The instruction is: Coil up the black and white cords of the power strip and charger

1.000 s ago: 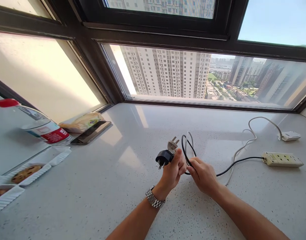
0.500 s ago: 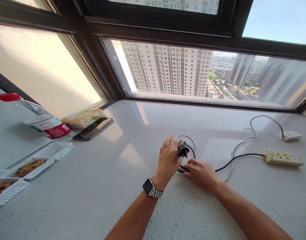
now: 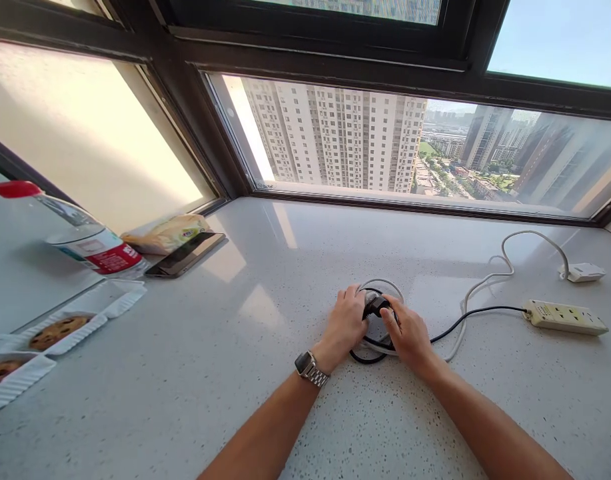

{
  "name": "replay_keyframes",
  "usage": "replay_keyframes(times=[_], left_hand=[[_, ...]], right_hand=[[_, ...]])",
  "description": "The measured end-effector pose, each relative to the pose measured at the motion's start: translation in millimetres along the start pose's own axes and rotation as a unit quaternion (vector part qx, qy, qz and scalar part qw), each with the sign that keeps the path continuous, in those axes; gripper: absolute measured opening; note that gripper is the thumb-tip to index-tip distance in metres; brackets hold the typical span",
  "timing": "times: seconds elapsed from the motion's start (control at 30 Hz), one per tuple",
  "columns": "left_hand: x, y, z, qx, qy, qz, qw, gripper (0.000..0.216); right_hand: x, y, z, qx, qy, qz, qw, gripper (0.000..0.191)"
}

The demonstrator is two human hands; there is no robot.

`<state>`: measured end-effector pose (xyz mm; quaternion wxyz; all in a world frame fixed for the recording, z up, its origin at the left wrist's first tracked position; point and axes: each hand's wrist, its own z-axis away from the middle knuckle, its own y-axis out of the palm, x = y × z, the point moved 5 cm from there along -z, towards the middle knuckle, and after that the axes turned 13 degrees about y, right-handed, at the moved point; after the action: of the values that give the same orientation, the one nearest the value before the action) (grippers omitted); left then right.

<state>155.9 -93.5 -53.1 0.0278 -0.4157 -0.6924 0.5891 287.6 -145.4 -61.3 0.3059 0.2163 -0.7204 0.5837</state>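
A black plug (image 3: 378, 306) is between my two hands, above a loose tangle of cable on the white speckled counter. My left hand (image 3: 342, 325), with a watch (image 3: 311, 369) on its wrist, is curled against the plug's left side; its fingertips are partly hidden. From the right, the thumb and fingers of my right hand (image 3: 408, 331) close on the plug. Loops of black cable (image 3: 368, 361) and white cable (image 3: 388, 283) lie under and behind both hands. The black cable runs right to a cream power strip (image 3: 566, 317).
The white cable leads to a small white adapter (image 3: 585, 272) at the right. On the left are a red-capped bottle (image 3: 110, 257), a phone (image 3: 185, 255), a soft yellowish packet (image 3: 170, 233) and a plastic tray (image 3: 118, 299) with cookies. Windows border the counter's back.
My right hand has moved up from the cable onto the plug. The plug has turned, so its prongs no longer show. My left fingers have lowered and curled in.
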Motion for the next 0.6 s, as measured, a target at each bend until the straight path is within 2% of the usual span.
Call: replay_keyframes(times=[0.07, 0.1, 0.17, 0.27, 0.3, 0.33, 0.4, 0.47, 0.53, 0.6], left_hand=[[1, -4, 0, -0.054, 0.003, 0.143, 0.988, 0.053], [1, -7, 0, -0.087, -0.001, 0.23, 0.969, 0.053], [3, -12, 0, -0.162, -0.031, 0.416, 0.894, 0.047], [13, -15, 2, -0.248, -0.109, 0.612, 0.743, 0.035], [16, -15, 3, -0.261, -0.129, 0.642, 0.71, 0.032], [18, -16, 3, -0.269, -0.138, 0.658, 0.689, 0.031], [18, -18, 3, -0.274, -0.13, 0.671, 0.677, 0.033], [10, -18, 2, -0.273, -0.099, 0.668, 0.686, 0.035], [-3, -17, 0, -0.271, -0.064, 0.644, 0.712, 0.031], [-16, -17, 0, -0.287, -0.032, 0.583, 0.759, 0.03]], right_hand=[[-2, 1, -3, 0.01, 0.008, 0.01, 1.0, 0.042], [-3, 1, -4, 0.008, 0.013, 0.013, 1.0, 0.042], [-3, 2, -5, 0.004, 0.016, 0.016, 1.0, 0.043], [-3, 2, -5, -0.001, 0.018, 0.022, 1.0, 0.043], [-3, 2, -5, 0.0, 0.022, 0.028, 0.999, 0.043], [-3, 2, -5, 0.002, 0.026, 0.033, 0.999, 0.043], [-3, 2, -5, -0.001, 0.03, 0.034, 0.999, 0.041], [-2, 1, -4, -0.012, 0.031, 0.032, 0.999, 0.037], [0, 2, -2, -0.009, 0.019, 0.045, 0.999, 0.029], [4, 5, 1, 0.011, -0.02, 0.06, 0.998, 0.023]])
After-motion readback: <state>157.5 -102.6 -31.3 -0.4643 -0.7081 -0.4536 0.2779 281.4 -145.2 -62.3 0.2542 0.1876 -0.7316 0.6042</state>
